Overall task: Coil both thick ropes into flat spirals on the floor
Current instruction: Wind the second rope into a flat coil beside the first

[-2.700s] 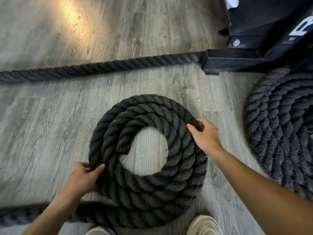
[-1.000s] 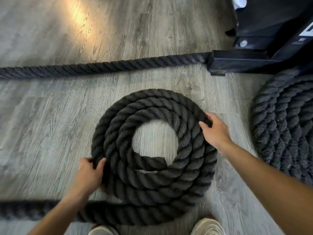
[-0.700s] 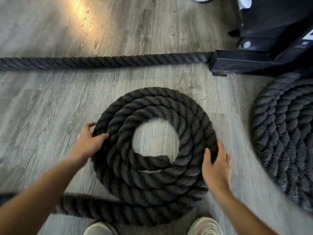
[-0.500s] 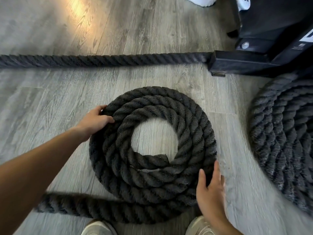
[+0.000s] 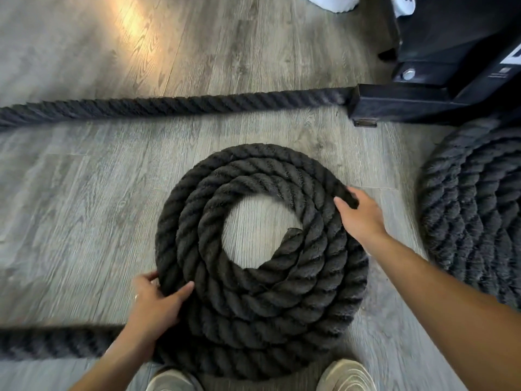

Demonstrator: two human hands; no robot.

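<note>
A thick black rope lies in a flat spiral (image 5: 262, 300) of about three turns on the grey wood floor, its cut end pointing into the open middle. Its loose tail (image 5: 53, 341) runs off to the left near my feet. My left hand (image 5: 156, 301) grips the outer turn at the lower left. My right hand (image 5: 359, 217) holds the outer turn at the upper right. A second rope sits as a larger finished coil (image 5: 473, 221) at the right edge.
A straight stretch of rope (image 5: 174, 104) crosses the floor beyond the spiral and ends at a black metal equipment base (image 5: 428, 101). My two shoes (image 5: 345, 375) stand just below the spiral. White shoes (image 5: 332, 2) show at the top edge.
Both hands shifted around the spiral: the left went from the upper left down to the lower left, the right from the lower right up to the upper right. The spiral's inner end turned anticlockwise.
</note>
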